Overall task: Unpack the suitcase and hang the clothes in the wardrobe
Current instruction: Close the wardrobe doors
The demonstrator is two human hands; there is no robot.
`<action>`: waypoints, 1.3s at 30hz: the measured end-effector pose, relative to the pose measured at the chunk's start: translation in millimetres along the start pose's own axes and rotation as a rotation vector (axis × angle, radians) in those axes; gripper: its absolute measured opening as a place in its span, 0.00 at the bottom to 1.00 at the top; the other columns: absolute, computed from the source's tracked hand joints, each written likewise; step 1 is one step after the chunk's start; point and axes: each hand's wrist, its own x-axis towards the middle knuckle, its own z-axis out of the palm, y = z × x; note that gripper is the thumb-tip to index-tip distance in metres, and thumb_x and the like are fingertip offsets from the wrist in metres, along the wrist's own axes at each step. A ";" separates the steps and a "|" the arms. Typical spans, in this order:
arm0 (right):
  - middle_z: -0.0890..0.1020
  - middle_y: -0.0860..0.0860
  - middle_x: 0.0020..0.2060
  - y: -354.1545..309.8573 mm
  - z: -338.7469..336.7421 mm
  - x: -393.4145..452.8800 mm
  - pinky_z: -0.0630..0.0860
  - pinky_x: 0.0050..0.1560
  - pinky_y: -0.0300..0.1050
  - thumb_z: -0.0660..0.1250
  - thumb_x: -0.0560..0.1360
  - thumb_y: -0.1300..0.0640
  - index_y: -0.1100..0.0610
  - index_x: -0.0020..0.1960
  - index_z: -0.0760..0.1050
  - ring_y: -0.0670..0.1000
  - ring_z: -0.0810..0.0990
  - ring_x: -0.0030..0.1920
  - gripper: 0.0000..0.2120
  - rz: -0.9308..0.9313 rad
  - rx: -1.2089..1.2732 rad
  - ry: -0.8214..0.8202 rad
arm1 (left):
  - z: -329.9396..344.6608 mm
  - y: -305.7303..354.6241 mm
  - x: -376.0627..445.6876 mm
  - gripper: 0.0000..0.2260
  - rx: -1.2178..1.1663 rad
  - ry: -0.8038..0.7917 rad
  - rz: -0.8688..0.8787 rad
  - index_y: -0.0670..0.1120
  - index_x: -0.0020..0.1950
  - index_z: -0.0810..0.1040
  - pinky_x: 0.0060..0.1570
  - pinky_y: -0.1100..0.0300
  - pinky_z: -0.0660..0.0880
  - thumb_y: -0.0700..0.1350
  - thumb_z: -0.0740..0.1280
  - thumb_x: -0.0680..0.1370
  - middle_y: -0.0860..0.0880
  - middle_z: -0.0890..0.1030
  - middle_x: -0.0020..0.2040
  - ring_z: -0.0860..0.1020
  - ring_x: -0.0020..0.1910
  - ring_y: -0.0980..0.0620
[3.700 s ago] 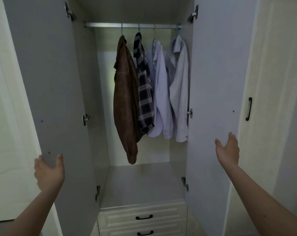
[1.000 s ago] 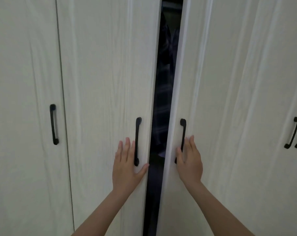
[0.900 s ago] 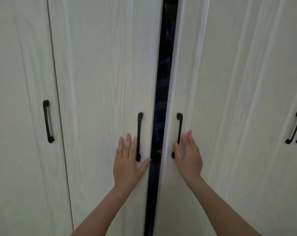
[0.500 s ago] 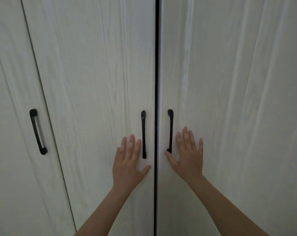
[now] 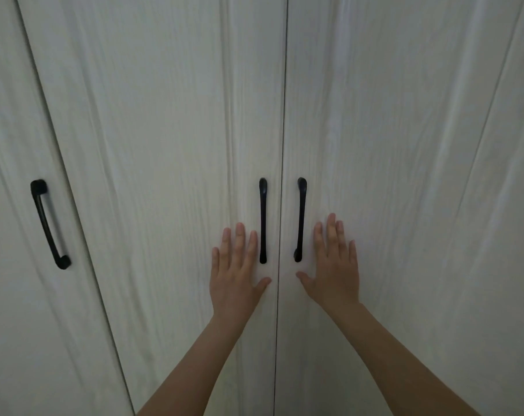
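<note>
Two wardrobe doors fill the view, and both are pressed shut: the left door (image 5: 170, 175) and the right door (image 5: 390, 163) meet along a thin dark seam at the centre, with no gap to be seen. The clothes and the suitcase are not in view; whatever hangs inside is hidden behind the panels.

The left hand (image 5: 236, 274) is laid flat on the left door, its fingers (image 5: 239, 235) straight and slightly spread, holding nothing, the thumb pointing toward 3 o'clock. The right hand (image 5: 334, 265) is laid flat on the right door in the same manner, fingers extended, nothing gripped, the thumb toward 9 o'clock. Between the two hands stand the black handles: the left handle (image 5: 263, 220) just at 3 o'clock of the left hand, the right handle (image 5: 300, 219) just at 9 o'clock of the right hand. Neither handle is grasped.

A third handle (image 5: 49, 225) is seen far off at 9 o'clock on a neighbouring door (image 5: 17, 295).

The step in hand is judged to be the closing of the wardrobe, which would place the task at or near its end. If so, little is called for next beyond the palms being lifted off once the doors are felt to be seated.
</note>
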 end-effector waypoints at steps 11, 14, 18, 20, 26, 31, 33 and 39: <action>0.49 0.56 0.75 -3.6 2.5 5.7 0.56 0.69 0.61 0.77 0.58 0.39 0.57 0.75 0.49 0.56 0.44 0.75 0.58 0.018 -0.033 -0.025 | 5.7 2.4 8.1 0.48 0.020 -0.028 -0.023 0.48 0.77 0.49 0.72 0.43 0.55 0.63 0.71 0.66 0.43 0.52 0.77 0.51 0.76 0.42; 0.43 0.55 0.76 -6.2 -6.6 5.7 0.54 0.70 0.62 0.75 0.60 0.38 0.56 0.76 0.44 0.56 0.44 0.75 0.58 0.036 -0.035 -0.102 | -0.9 5.6 7.2 0.49 -0.003 -0.086 -0.054 0.48 0.77 0.49 0.71 0.44 0.57 0.61 0.72 0.66 0.44 0.51 0.78 0.49 0.76 0.42; 0.28 0.54 0.71 -5.5 -29.7 4.6 0.42 0.73 0.60 0.65 0.69 0.35 0.54 0.76 0.34 0.55 0.34 0.75 0.53 -0.004 -0.044 -0.282 | -24.8 6.9 8.8 0.49 0.017 -0.216 -0.028 0.50 0.76 0.37 0.73 0.48 0.49 0.58 0.70 0.71 0.46 0.39 0.77 0.40 0.76 0.45; 0.30 0.56 0.73 -9.1 -43.3 -3.6 0.40 0.73 0.58 0.62 0.72 0.35 0.54 0.76 0.35 0.56 0.36 0.76 0.49 -0.025 -0.067 -0.315 | -40.8 6.3 4.5 0.47 -0.015 -0.305 -0.043 0.50 0.76 0.35 0.73 0.49 0.44 0.59 0.67 0.73 0.48 0.37 0.77 0.39 0.76 0.46; 0.47 0.60 0.76 -42.2 -63.7 -33.1 0.50 0.74 0.58 0.66 0.73 0.47 0.59 0.77 0.49 0.59 0.51 0.76 0.41 -0.067 0.055 -0.228 | -62.6 -20.3 -57.2 0.42 -0.026 -0.522 -0.105 0.51 0.77 0.42 0.74 0.49 0.47 0.65 0.62 0.73 0.50 0.39 0.78 0.44 0.77 0.50; 0.44 0.56 0.77 -112.7 -81.7 -33.9 0.46 0.75 0.55 0.61 0.76 0.47 0.57 0.77 0.45 0.57 0.46 0.76 0.38 -0.244 0.130 -0.234 | -101.6 -68.8 -87.6 0.38 -0.039 -0.303 -0.239 0.51 0.77 0.50 0.72 0.50 0.58 0.66 0.59 0.73 0.50 0.49 0.78 0.52 0.76 0.50; 0.42 0.54 0.77 -149.9 -87.5 -35.7 0.44 0.75 0.54 0.58 0.77 0.46 0.55 0.77 0.43 0.56 0.44 0.77 0.36 -0.309 0.187 -0.236 | -126.1 -95.5 -99.0 0.31 -0.030 -0.148 -0.273 0.49 0.75 0.60 0.66 0.47 0.68 0.63 0.56 0.76 0.47 0.60 0.76 0.63 0.73 0.47; 0.43 0.53 0.77 -283.7 -102.9 -53.1 0.44 0.76 0.52 0.56 0.78 0.45 0.54 0.77 0.42 0.54 0.44 0.77 0.35 -0.496 0.396 -0.284 | -216.9 -205.9 -151.6 0.26 0.145 0.014 -0.428 0.47 0.75 0.61 0.67 0.46 0.66 0.57 0.51 0.79 0.47 0.61 0.75 0.63 0.73 0.45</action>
